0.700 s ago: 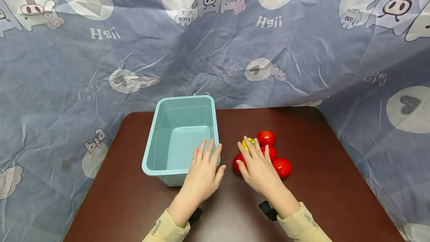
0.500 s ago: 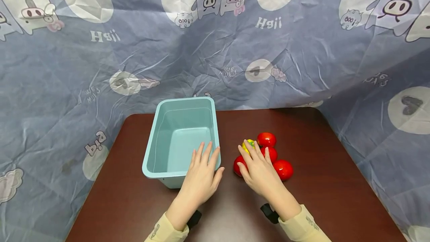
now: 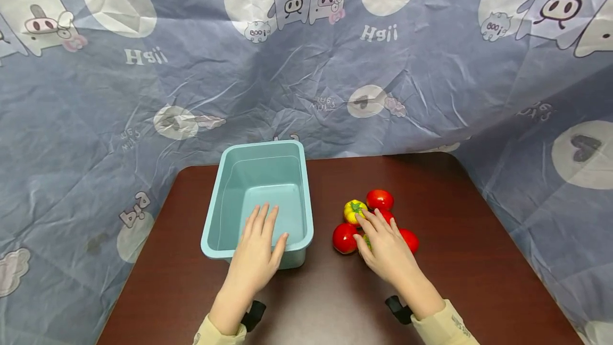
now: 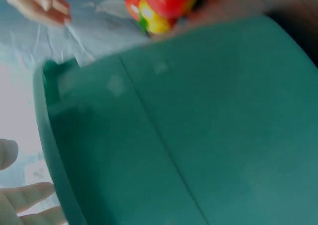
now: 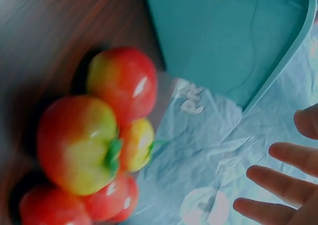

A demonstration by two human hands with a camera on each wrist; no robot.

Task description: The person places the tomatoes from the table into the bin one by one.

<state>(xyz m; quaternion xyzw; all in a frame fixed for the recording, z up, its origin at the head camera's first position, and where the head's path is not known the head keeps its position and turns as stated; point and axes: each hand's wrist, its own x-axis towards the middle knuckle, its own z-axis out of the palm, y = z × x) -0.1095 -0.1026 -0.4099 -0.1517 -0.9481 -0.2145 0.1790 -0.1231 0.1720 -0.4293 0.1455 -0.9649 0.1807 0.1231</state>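
My left hand [image 3: 254, 254] hangs over the near rim of a light blue plastic bin [image 3: 263, 166], its fingers straight and spread. Contact with the rim cannot be made out. To the right, my right hand [image 3: 389, 252] is held with extended fingers above a cluster of tomato-like fruits, gripping nothing. A red one [image 3: 345, 238] and a small ribbed yellow one with a green top [image 3: 354, 211] show left of it; another red one [image 3: 380, 199] lies behind. The hand partly covers the others. In the right wrist view, a red-and-yellow fruit [image 5: 74, 145] has a green stem.
The dark brown table [image 3: 479, 281] carries the bin and fruits. A blue-grey patterned cloth [image 3: 306, 68] rises behind and along the sides. Black wrist straps [image 3: 254, 315] are on both arms.
My left hand has shifted left across the bin's near side. The right hand has drawn slightly right and back, uncovering more of the yellow fruit and the left red one. The fruits stay put.
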